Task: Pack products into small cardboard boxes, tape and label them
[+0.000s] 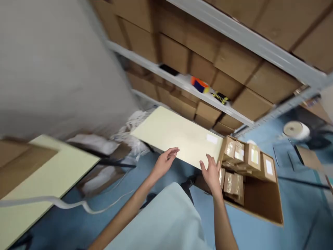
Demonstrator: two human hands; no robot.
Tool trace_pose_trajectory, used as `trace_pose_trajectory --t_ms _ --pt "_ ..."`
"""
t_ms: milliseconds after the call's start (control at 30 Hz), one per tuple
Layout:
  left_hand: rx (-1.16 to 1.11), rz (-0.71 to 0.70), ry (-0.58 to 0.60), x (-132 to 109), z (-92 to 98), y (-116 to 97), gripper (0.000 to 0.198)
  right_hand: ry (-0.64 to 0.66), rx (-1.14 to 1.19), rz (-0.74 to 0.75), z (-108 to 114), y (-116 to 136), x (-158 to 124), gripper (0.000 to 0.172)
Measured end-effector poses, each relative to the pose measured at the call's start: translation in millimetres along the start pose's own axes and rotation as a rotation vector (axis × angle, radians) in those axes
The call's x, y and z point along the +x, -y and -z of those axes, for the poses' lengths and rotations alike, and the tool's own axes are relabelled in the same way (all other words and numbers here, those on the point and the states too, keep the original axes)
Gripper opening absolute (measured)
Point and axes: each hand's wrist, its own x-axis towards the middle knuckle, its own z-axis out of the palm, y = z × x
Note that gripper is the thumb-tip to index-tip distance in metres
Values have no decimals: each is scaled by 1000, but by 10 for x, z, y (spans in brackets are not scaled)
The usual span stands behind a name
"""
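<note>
My left hand (pixel 164 161) hovers over the near edge of a pale yellow table (pixel 179 137), fingers loosely spread and holding nothing. My right hand (pixel 211 172) is raised beside it, fingers apart and empty, close to the left wall of an open cardboard box (pixel 262 205) on the floor. Inside the box stand several small brown packets (pixel 246 156) with white labels. A small white label (pixel 212 139) lies on the table ahead of my right hand. The picture is tilted and blurred by motion.
A metal rack (pixel 182 83) packed with brown cartons runs behind the table; an orange and blue object (pixel 199 85) and a black and yellow item (pixel 220 98) lie on its shelf. A second pale table (pixel 49 173) stands at left. A white roll (pixel 296 130) lies on the blue floor.
</note>
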Motion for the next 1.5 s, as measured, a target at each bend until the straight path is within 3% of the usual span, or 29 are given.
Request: trace_pose_trajectory --t_ms 133,267,533,767,900,1067,1300,1500 --pt "-101 -17 -344 -967 1102 150 70 130 68 241 -342 1139 26 71" --pt "-194 -37 -704 -1838 1811 252 66 371 102 496 -923 2210 -222 69" --pt "-322 -22 -1285 -3270 2540 485 62 845 -38 1017 -2083 3816 -929 63" --pt "-351 54 -1757 -4159 3010 739 65 1206 -101 1302 -2832 5060 -1576 56" --pt "-364 116 -1976 -4505 3132 833 66 1424 -129 1427 -3196 5674 -1995 56" --pt "-427 214 -2226 -4829 2979 928 70 1653 -155 1563 -3640 6076 -2537 53" --pt "-656 256 -2505 -5364 2590 1125 65 1974 -306 1658 -4012 6071 -3677 44" --pt "-772 212 -2599 -6191 2342 1371 63 2092 -375 1611 -4122 5757 -4942 43"
